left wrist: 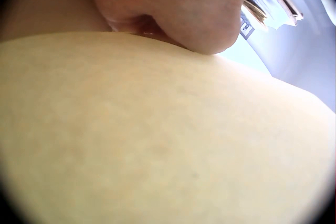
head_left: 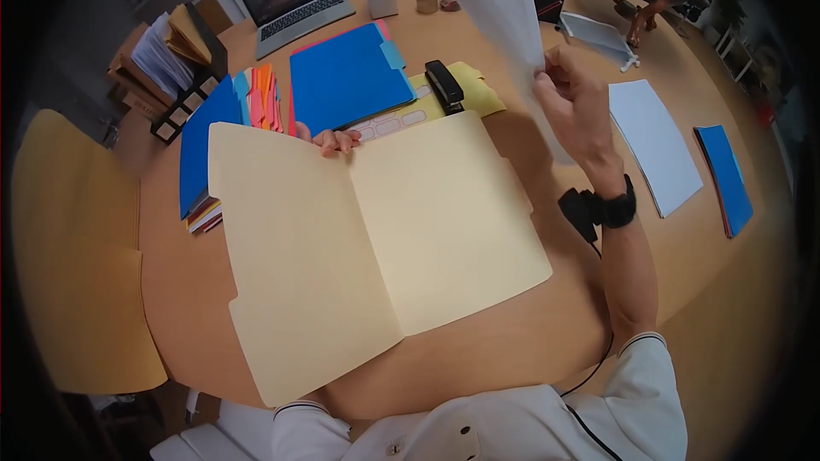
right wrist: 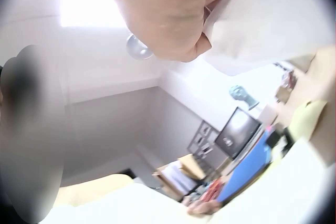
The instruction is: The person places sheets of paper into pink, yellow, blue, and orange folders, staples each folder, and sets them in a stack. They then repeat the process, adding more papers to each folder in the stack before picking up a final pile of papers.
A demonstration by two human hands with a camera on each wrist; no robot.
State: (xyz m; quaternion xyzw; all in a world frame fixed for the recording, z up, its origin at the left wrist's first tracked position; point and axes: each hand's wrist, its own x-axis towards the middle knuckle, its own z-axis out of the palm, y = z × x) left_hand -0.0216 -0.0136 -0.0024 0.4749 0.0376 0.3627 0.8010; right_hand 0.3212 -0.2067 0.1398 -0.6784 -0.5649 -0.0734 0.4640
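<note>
A cream manila folder (head_left: 453, 222) lies spread in front of me, its left flap raised and its tabs at the outer edges. My left hand (head_left: 329, 141) holds it at the top near the fold, fingers curled over the edge; the flap hides the rest of that hand and the forearm. In the left wrist view the flap fills most of the picture below the hand (left wrist: 184, 8). Up to the right of the folder, my right hand (head_left: 576, 102) pinches a white sheet of paper (head_left: 504, 13) between thumb and fingers, and the sheet hangs tilted in the air.
Behind the folder are blue folders (head_left: 346, 77), a black stapler (head_left: 444, 87) on a yellow folder, and a laptop (head_left: 299, 0). White papers (head_left: 653, 145) and a small blue stack (head_left: 724, 179) lie at right. A file holder (head_left: 171, 68) stands at left, near a chair (head_left: 81, 256).
</note>
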